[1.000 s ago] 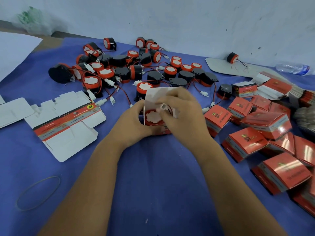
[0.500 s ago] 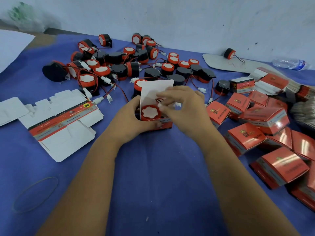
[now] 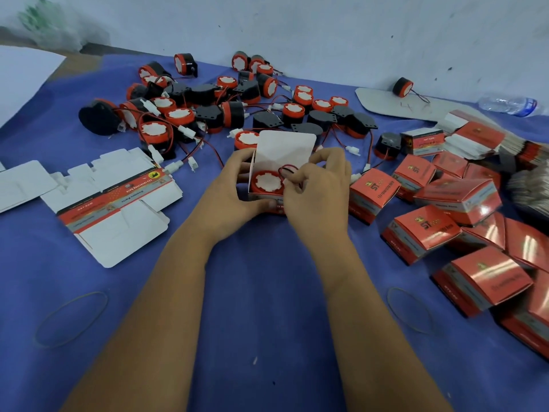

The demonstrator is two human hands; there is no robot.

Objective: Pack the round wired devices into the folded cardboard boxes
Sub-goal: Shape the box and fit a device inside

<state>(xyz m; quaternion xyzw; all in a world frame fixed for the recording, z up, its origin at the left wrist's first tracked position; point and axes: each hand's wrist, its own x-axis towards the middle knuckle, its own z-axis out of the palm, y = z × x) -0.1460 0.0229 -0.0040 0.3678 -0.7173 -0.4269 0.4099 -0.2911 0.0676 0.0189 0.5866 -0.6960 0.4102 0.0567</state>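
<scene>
Currently the left hand [image 3: 228, 188] grips the open box [image 3: 267, 200] holding the round device [image 3: 266, 182], while the right hand [image 3: 319, 185] pinches its wire [image 3: 286, 169]; next, tuck wire inside, close the flap [image 3: 285, 147].

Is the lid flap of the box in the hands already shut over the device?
No: the white lid flap stands upright, with the round device showing inside the box that the left hand steadies.

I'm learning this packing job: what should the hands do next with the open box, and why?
Probably tuck the wire loop down beside the round device with the right hand. The device already sits in the open box, held by the left hand, but the wire sticks up under the raised lid flap.
</scene>
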